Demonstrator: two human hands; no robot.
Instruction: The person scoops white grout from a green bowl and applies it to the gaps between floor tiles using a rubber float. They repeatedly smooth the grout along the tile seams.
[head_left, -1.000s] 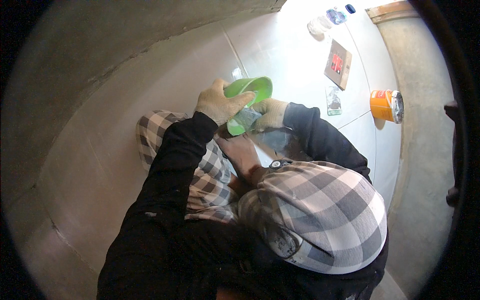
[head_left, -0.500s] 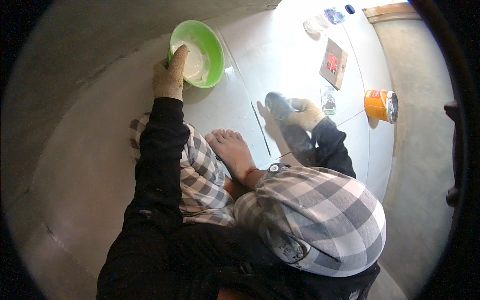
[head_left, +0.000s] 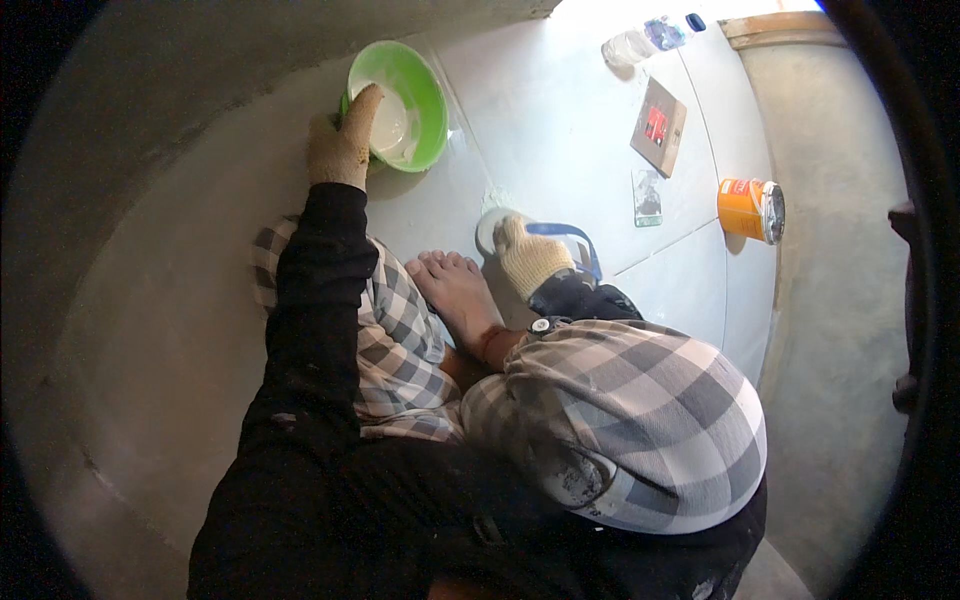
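Note:
My gloved left hand [head_left: 339, 148] grips the near-left side of a green bowl [head_left: 424, 108] holding white paste, its thumb over the rim. My gloved right hand [head_left: 531, 255] holds a pale rubber sandal [head_left: 490, 233] with a blue strap [head_left: 566, 231] down against the tiled floor [head_left: 530, 120], with fingers curled on it. A patch of white paste [head_left: 497, 197] lies on the tile joint beside the sandal. My bare foot [head_left: 455, 298] rests just left of it.
Toward the back right lie a plastic bottle [head_left: 642, 43], a brown board [head_left: 655, 132] and a small greenish rectangular object [head_left: 646, 200]. An orange bucket [head_left: 743, 210] stands near the right wall [head_left: 820, 200]. A grey wall [head_left: 150, 100] curves along the left; my checked-trousered knee [head_left: 630, 420] is low right.
Both hands were together at the bowl; my left hand then carried it up-left. My right hand moved down with the sandal, which now lies against the floor nearer my foot.

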